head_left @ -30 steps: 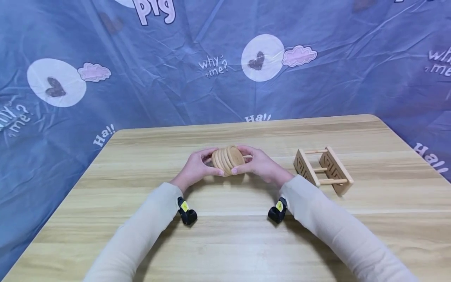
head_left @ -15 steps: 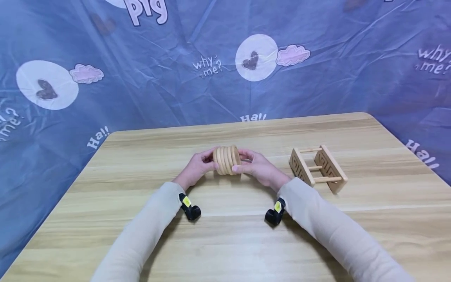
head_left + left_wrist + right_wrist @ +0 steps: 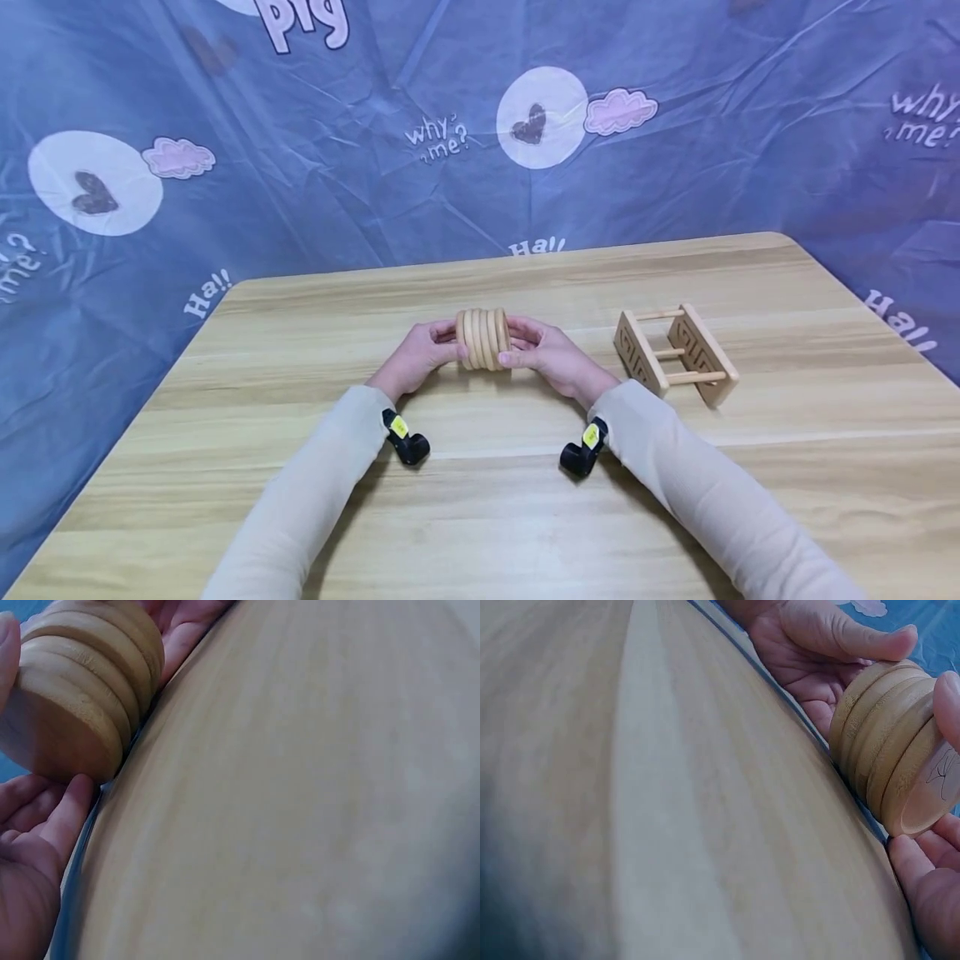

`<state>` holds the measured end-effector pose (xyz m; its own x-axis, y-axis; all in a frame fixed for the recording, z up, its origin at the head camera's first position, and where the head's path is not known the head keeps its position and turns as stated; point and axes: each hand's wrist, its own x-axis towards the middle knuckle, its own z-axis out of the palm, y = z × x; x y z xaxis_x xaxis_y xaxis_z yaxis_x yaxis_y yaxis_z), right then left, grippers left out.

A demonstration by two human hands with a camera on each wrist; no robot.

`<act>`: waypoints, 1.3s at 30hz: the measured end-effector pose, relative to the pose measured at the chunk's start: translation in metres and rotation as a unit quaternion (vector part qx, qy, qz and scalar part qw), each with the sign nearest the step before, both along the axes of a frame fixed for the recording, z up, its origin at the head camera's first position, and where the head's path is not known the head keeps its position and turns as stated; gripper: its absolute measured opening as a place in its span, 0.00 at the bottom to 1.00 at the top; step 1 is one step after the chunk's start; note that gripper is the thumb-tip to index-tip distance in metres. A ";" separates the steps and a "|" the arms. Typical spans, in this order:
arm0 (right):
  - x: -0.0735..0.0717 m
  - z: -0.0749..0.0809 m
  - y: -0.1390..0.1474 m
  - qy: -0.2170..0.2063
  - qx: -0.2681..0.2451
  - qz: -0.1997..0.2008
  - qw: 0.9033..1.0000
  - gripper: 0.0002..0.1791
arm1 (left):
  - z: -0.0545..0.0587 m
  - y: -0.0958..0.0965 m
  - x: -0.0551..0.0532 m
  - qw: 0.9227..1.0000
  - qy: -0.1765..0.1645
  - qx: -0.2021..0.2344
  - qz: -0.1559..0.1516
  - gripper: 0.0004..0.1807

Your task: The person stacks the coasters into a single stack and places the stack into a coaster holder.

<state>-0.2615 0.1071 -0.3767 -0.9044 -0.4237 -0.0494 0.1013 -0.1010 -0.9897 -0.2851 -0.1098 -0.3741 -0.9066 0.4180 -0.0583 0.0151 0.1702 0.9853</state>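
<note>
A stack of several round wooden coasters (image 3: 482, 340) lies on its side between both hands, over the far middle of the table. My left hand (image 3: 420, 354) grips the stack's left end, thumb in front. The other end is held by my right hand (image 3: 553, 354), its thumb on the near rim. In the right wrist view, the outer face of the end coaster (image 3: 934, 787) carries a thin dark line drawing. Seen from the left wrist, the coasters (image 3: 82, 682) sit flush but slightly uneven. Whether the stack touches the table cannot be told.
To the right stands a wooden coaster rack (image 3: 639, 352) with two fretwork side panels joined by rods. The light wood table (image 3: 480, 517) ends at a blue printed cloth (image 3: 360, 167) behind it. Each wrist wears a small black camera (image 3: 408, 442).
The stack has turned so its rims, rather than its right-hand face, point toward the head camera. Both hands keep hold of it. The head view has shifted slightly; the rack stays in place.
</note>
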 end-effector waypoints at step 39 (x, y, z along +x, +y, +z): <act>0.025 0.049 0.019 0.045 0.012 0.010 0.999 0.51 | 0.051 0.015 0.046 0.998 0.040 -0.002 0.039 0.52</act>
